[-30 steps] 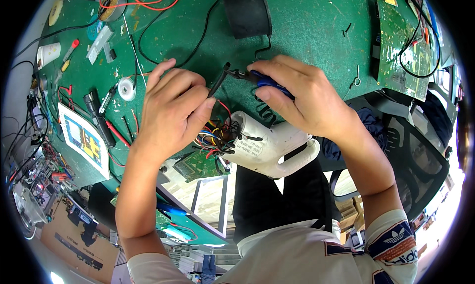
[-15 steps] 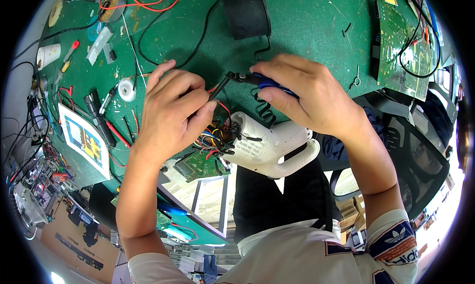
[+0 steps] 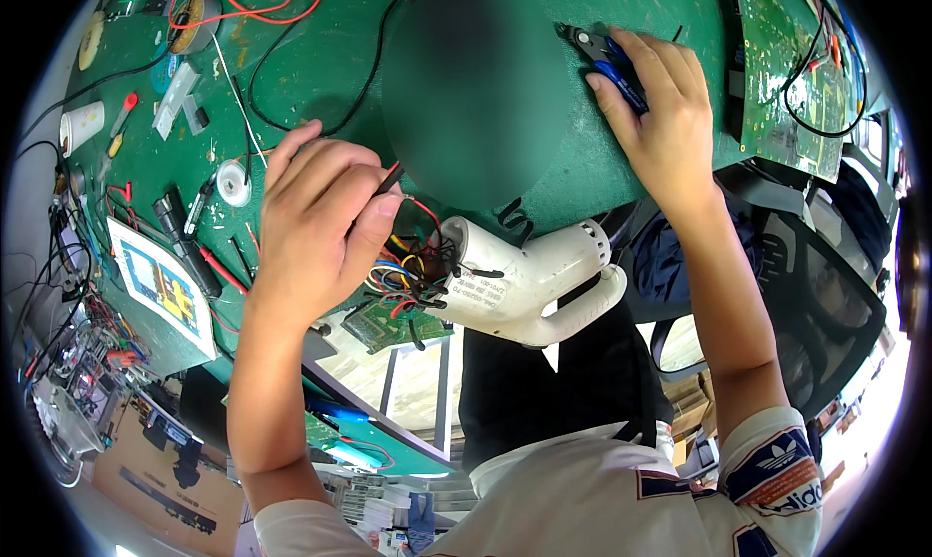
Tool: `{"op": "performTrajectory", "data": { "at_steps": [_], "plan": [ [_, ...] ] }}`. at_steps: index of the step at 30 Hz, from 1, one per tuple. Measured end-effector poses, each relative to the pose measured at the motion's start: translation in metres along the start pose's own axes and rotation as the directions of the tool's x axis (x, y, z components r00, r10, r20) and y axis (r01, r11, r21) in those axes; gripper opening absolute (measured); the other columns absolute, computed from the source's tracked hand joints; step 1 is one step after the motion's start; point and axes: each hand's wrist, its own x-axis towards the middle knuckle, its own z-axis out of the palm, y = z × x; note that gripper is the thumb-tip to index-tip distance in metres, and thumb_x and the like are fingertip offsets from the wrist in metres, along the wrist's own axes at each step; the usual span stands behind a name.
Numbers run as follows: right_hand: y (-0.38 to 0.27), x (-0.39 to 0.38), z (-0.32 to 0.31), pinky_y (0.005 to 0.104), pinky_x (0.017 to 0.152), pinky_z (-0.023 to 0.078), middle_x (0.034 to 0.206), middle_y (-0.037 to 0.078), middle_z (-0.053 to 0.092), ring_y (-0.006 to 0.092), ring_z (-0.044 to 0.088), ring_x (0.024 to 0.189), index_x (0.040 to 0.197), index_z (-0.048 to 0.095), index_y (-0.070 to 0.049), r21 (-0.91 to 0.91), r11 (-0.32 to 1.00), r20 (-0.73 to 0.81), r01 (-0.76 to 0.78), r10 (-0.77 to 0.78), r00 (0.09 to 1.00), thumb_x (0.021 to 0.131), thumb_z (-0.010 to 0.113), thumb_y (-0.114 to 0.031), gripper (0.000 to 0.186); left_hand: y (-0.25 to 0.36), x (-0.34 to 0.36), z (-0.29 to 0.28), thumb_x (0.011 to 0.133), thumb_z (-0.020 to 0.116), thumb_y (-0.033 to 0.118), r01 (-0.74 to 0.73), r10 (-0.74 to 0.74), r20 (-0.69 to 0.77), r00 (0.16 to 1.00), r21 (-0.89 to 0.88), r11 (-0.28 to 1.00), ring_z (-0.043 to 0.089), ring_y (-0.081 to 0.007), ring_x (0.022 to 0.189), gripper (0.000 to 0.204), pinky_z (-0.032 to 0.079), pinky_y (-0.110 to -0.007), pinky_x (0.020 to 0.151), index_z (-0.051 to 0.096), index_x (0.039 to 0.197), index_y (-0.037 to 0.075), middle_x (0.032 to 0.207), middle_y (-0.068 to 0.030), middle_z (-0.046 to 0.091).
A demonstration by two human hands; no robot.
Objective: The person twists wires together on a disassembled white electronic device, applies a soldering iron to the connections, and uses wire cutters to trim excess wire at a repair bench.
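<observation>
My left hand (image 3: 325,222) pinches the end of a dark wire with a red part (image 3: 390,179) between thumb and fingers. Just below the pinch, several coloured wires (image 3: 403,276) spill from the open end of a white plastic housing (image 3: 515,290) with a looped handle, which sits at the bench edge over my lap. Over at the right of the bench, my right hand (image 3: 670,111) has its fingers around the blue handles of wire cutters (image 3: 621,81), jaws pointing up-left. Whether the cutters rest on the bench I cannot tell.
A round blurred patch (image 3: 476,91) hides the middle of the green bench (image 3: 592,159). To the left lie a flashlight (image 3: 184,237), a solder spool (image 3: 233,179), a paper cup (image 3: 80,127) and test leads. A large circuit board (image 3: 791,81) is at right, above a chair (image 3: 806,285).
My right hand has carried the wire cutters away from the wire, up and to the right. My left hand keeps its pinch, shifted slightly left. The blurred patch now covers the black item.
</observation>
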Motion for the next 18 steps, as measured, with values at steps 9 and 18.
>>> {"op": "performTrajectory", "data": {
  "at_steps": [9,18],
  "plan": [
    [-0.034,-0.004,-0.024,0.0351,0.08,0.052,0.099,0.01,0.07,0.0283,0.066,0.09,0.102,0.074,-0.005,0.289,0.956,-0.199,0.056,0.002,0.98,0.079,0.081,-0.005,0.024,0.001,-0.001,-0.001,0.093,0.065,0.018,0.018,-0.018,0.007,1.0,0.002,1.0,0.064,-0.0295,0.086,0.02,0.042,-0.053,0.108,0.065,0.08,0.003,0.088,-0.0091,0.064],
    [-0.138,0.003,0.004,0.0245,0.072,0.054,0.092,0.007,0.07,0.0073,0.065,0.083,0.115,0.067,0.006,0.817,-0.144,0.577,-0.559,0.214,0.788,0.098,0.07,-0.006,0.022,-0.001,0.0,0.001,0.083,0.073,0.014,-0.028,0.028,-0.032,0.999,0.009,1.0,0.065,-0.0273,0.086,0.011,0.043,-0.048,0.105,0.067,0.086,0.005,0.091,-0.007,0.065]
  ]
}}
